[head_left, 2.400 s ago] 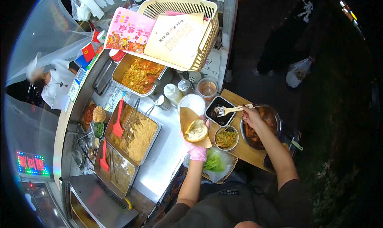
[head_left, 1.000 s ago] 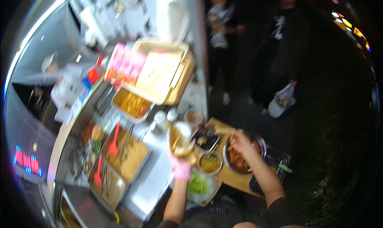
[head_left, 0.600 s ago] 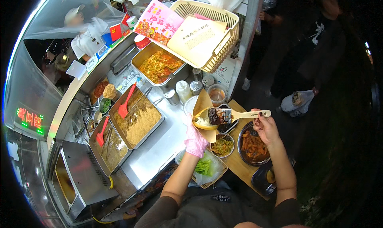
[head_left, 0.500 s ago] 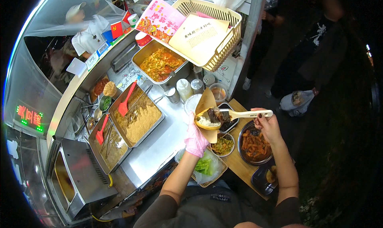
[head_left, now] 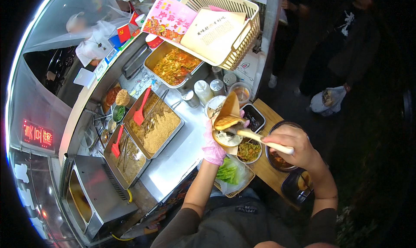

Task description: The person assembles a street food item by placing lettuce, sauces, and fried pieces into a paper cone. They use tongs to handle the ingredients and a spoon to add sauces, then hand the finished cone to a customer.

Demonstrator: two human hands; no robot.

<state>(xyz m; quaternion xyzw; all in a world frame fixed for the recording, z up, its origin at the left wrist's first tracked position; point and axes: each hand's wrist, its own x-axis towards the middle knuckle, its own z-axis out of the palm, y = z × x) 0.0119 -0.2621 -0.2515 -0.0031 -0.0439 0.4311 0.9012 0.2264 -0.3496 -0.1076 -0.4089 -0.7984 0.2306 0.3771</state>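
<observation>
My left hand [head_left: 213, 149], in a pink glove, is closed round a split flatbread [head_left: 226, 122] in a brown paper sleeve [head_left: 231, 103]. The bread gapes, with a white layer on its lower half. My right hand [head_left: 295, 142], bare, grips the pale handle of a serving spoon [head_left: 278, 148]. The spoon's head is inside the opening, partly hidden by the bread. Beneath and beside the bread are a white bowl of chopped vegetables [head_left: 249, 151] and a black tub of dark food [head_left: 255, 116]. Under my right wrist stands a steel bowl [head_left: 271, 160] of reddish-brown food, partly covered.
Lettuce [head_left: 229, 172] lies in a lined basket near me. Shaker jars [head_left: 190, 98] and a squeeze bottle [head_left: 203, 92] line the counter. Steel trays [head_left: 152, 137] with red spatulas are left; a cream basket [head_left: 255, 27] holds paper sleeves. A person [head_left: 92, 44] stands across the counter.
The spoon, earlier raised with dark filling on it, is now tilted down into the bread. My right hand has swung lower and nearer the bread, which gapes wider.
</observation>
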